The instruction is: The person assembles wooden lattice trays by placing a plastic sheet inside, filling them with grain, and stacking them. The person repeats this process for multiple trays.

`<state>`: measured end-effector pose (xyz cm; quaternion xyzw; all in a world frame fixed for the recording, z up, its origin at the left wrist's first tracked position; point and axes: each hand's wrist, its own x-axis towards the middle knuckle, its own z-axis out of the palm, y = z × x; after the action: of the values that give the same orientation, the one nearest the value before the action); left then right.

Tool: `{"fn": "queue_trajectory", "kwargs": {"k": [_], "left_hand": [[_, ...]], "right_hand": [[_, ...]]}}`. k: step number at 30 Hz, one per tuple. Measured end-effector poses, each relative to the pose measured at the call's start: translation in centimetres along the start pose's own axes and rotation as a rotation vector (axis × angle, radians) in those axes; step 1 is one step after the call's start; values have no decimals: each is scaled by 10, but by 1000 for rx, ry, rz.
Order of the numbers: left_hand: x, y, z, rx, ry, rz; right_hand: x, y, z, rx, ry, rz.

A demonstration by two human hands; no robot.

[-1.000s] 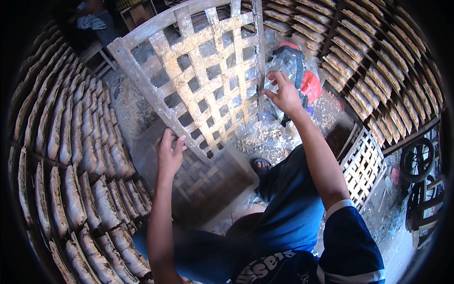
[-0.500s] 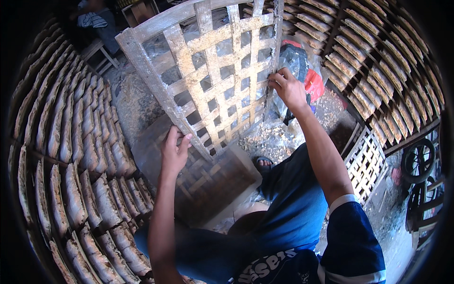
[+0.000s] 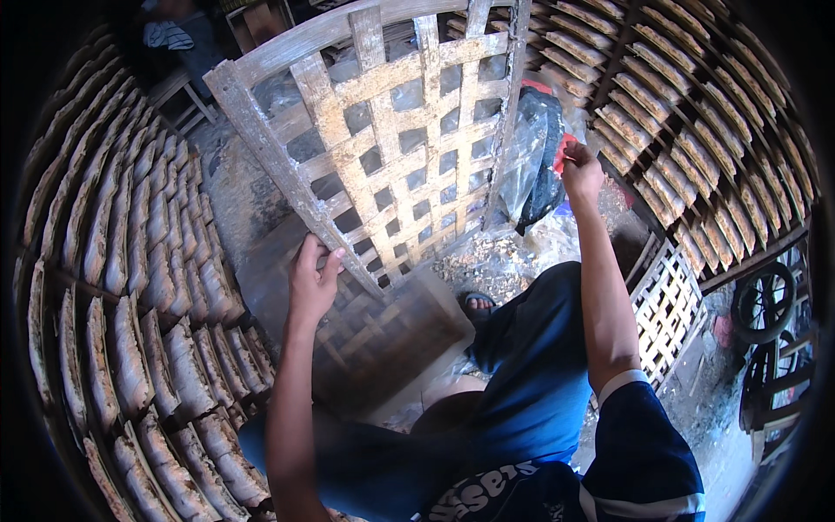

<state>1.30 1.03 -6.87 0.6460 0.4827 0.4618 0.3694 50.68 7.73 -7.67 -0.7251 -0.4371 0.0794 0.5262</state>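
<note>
1. Left hand: thumb and fingers grip the lower left edge of the lattice frame.
2. Beyond and between both hands, that frame stands tilted, long axis running up and away from the left hand; flat, worn wooden strips, woven crosswise.
3. Nearer than the hands, a dark shirt carries white lettering, partly folded.
4. Right hand: fingers curled, off the frame, before red plastic; cannot tell if it holds anything.

Pale glare on floor, racks bowed toward black rim, upper left perhaps too dark for detail.
</note>
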Motion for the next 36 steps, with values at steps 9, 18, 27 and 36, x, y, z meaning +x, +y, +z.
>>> {"fn": "queue_trajectory", "kwargs": {"k": [9, 18, 27, 36], "left_hand": [[1, 3, 3, 52, -27, 56], [1, 1, 3, 138, -23, 108], [6, -4, 2, 73, 9, 72], [6, -4, 0, 63, 12, 67]], "right_hand": [[-37, -61, 25, 106, -399, -220], [-31, -69, 30, 414, -623, -15], [-53, -87, 52, 112, -112, -178], [-54, -103, 49, 273, -221, -157]]}}
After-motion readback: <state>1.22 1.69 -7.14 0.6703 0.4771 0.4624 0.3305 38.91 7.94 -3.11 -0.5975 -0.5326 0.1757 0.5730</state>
